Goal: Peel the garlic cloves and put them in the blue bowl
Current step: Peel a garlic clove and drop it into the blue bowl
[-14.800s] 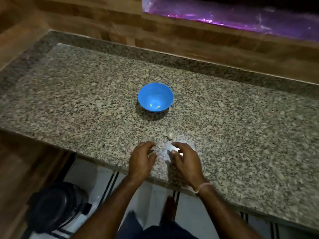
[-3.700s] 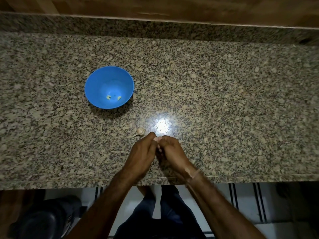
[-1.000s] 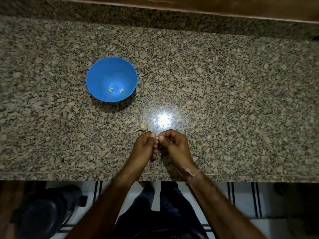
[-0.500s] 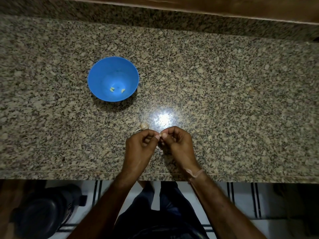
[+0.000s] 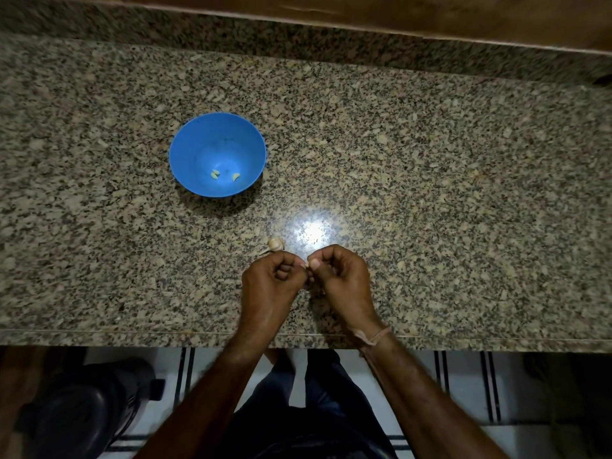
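The blue bowl (image 5: 198, 150) stands on the granite counter, left of centre, with two peeled cloves (image 5: 215, 174) at its bottom. A garlic bulb remnant (image 5: 275, 244) lies on the counter just beyond my left hand. My left hand (image 5: 270, 283) and my right hand (image 5: 341, 276) meet near the counter's front edge, fingers curled, both pinching a small garlic clove (image 5: 307, 264) between their fingertips. The clove is almost wholly hidden by the fingers.
The granite counter (image 5: 430, 193) runs wide to both sides, with a raised granite strip and wooden wall at the back. Its front edge lies just below my wrists. A dark round object (image 5: 82, 412) sits on the floor at lower left.
Over the last second my hands stayed together over the same spot, fingertips working on the clove. The bowl and the garlic remnant have not moved.
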Action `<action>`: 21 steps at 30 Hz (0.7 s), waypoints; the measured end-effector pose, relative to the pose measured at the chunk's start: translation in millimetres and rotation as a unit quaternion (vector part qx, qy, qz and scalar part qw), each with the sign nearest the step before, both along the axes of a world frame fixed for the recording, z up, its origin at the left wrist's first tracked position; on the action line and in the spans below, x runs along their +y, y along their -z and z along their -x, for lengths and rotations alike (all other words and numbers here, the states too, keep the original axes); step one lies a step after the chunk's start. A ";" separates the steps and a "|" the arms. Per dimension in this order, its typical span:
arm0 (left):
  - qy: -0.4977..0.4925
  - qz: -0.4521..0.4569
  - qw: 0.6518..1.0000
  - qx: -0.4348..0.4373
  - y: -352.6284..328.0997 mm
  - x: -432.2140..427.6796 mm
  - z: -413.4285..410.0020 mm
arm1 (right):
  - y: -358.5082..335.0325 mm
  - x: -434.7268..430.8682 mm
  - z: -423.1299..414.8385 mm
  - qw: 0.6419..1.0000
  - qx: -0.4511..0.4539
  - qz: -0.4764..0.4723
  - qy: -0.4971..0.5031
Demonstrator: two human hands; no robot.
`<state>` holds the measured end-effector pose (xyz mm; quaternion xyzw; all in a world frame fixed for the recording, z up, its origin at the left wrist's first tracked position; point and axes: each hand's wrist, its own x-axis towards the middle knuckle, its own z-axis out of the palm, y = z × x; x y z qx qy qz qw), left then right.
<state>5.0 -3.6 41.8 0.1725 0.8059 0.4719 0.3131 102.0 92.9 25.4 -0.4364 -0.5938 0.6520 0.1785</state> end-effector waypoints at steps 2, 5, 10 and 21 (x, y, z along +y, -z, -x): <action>0.004 0.000 1.000 0.001 0.8 0.5 0.5 | -1.4 0.2 -0.1 0.994 0.023 0.106 0.015; 0.000 0.002 1.000 -0.007 5.7 0.3 3.2 | -4.4 -1.2 1.0 0.969 0.050 0.240 0.026; -0.003 0.012 1.000 -0.021 9.5 2.1 2.9 | -6.0 1.1 3.2 0.927 0.060 0.361 0.079; 0.019 -0.065 0.998 0.005 7.4 -0.1 0.6 | -1.3 5.1 2.4 0.904 0.059 0.414 0.085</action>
